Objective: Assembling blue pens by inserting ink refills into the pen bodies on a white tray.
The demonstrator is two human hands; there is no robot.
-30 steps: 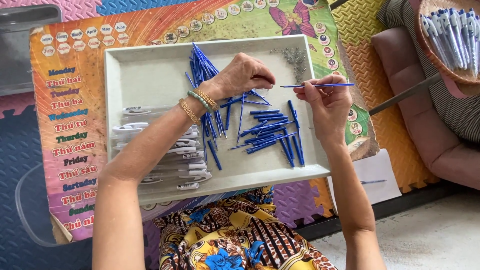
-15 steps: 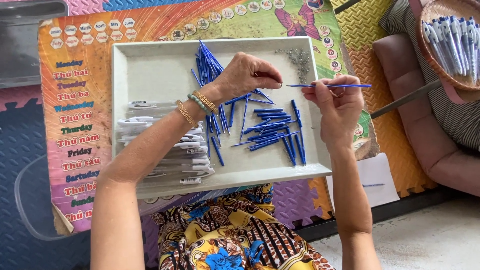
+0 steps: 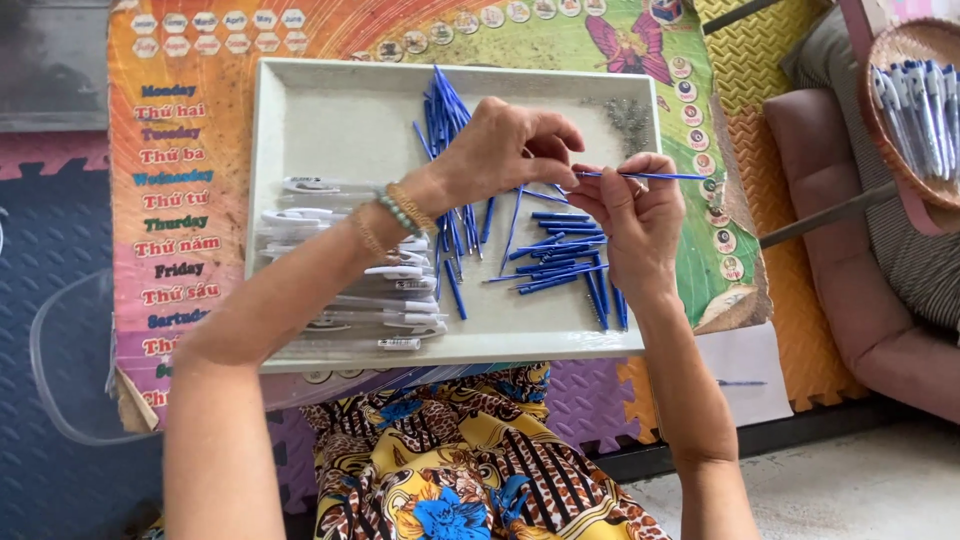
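A white tray (image 3: 320, 120) lies over a colourful printed mat. In it are several loose blue pen refills (image 3: 560, 255) at the right, a bunch of them (image 3: 440, 110) at the back, and clear pen barrels (image 3: 330, 260) stacked at the left. My right hand (image 3: 635, 215) pinches one thin blue refill (image 3: 650, 176) level above the tray, tip pointing right. My left hand (image 3: 505, 150), with beaded bracelets at the wrist, meets it at the refill's left end, fingertips closed there; whether it grips anything small I cannot tell.
A small heap of metal springs (image 3: 628, 112) sits in the tray's far right corner. A woven basket (image 3: 905, 100) of assembled pens rests at the upper right on a pink cushion (image 3: 850, 270). Foam floor tiles (image 3: 60, 240) surround the mat.
My left hand has lifted off the pile of refills and come up to the left end of the refill in my right hand. The right hand has stayed nearly still.
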